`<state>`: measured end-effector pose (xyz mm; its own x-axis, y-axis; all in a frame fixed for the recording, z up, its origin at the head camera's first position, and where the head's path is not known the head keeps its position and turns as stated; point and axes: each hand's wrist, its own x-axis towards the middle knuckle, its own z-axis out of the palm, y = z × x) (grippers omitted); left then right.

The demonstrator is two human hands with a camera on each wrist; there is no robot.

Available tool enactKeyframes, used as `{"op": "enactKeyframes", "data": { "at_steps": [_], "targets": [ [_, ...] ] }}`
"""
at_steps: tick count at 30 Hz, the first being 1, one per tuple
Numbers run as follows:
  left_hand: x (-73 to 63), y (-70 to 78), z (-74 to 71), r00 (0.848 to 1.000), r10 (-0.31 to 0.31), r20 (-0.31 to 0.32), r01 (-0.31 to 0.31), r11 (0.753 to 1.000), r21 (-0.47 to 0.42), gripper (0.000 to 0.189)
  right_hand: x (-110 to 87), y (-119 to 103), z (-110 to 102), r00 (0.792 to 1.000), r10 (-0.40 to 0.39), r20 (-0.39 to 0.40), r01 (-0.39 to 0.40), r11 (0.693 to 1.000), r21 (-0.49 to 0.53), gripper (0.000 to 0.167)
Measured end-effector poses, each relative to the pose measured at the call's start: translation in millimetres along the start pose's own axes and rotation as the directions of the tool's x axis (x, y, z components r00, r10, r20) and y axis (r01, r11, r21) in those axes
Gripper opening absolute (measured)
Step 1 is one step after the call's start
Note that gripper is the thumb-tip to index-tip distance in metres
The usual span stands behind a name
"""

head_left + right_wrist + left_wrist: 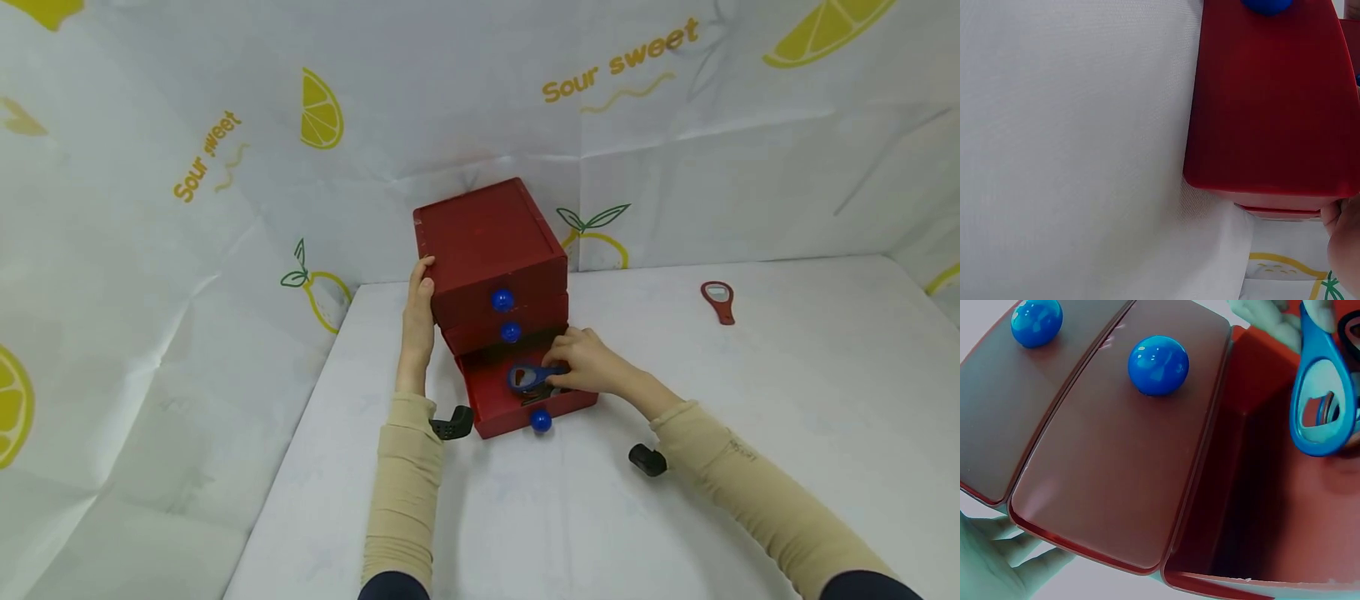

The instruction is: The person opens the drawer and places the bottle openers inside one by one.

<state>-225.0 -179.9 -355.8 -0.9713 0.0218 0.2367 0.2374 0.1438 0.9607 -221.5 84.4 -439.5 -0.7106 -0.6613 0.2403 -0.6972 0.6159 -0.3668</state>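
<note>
A red drawer cabinet (487, 225) with blue round knobs stands on the white table, its bottom drawer (489, 393) pulled out. My left hand (417, 325) lies along the cabinet's left side, fingers extended against it. Over the drawer, my right hand (588, 362) pinches the handle of a blue bottle opener (522, 379); the left wrist view shows that opener (1316, 340) head-down from the fingers. Beneath it lie small dark and metallic items (536, 395), too small to identify. In the right wrist view, the drawer front (1272, 106) hides most of my right hand.
A red bottle opener (720, 302) lies on the table to the right of the cabinet. Behind stands a white sheet (465, 108) printed with lemons and lettering. Black wrist cameras (453, 423) sit by both sleeves, the left one near the drawer's corner.
</note>
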Motion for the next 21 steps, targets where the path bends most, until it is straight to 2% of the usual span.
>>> {"op": "enactKeyframes", "data": {
  "at_steps": [3,12,15,21],
  "targets": [
    [-1.9,3.6,0.4,1.000,0.002,0.011,-0.002,1.000,-0.005,0.047,-0.5,0.1,0.6,1.000,0.006,0.004,-0.006,1.000,0.007,0.018],
    [-1.6,0.9,1.9,1.000,0.010,0.009,-0.010,1.000,-0.015,0.047,-4.9,0.8,1.0,1.000,0.019,-0.020,-0.018,0.999,0.042,0.013],
    [-2.1,0.9,2.6,1.000,0.010,0.010,-0.010,1.000,-0.019,0.048,-6.1,1.5,-0.8,0.999,0.021,-0.033,-0.018,0.997,0.075,0.012],
    [-2.9,2.9,3.3,1.000,0.010,-0.007,-0.010,1.000,0.029,0.048,-7.3,7.2,-7.3,0.996,0.025,-0.089,-0.011,0.987,0.160,0.012]
  ]
}}
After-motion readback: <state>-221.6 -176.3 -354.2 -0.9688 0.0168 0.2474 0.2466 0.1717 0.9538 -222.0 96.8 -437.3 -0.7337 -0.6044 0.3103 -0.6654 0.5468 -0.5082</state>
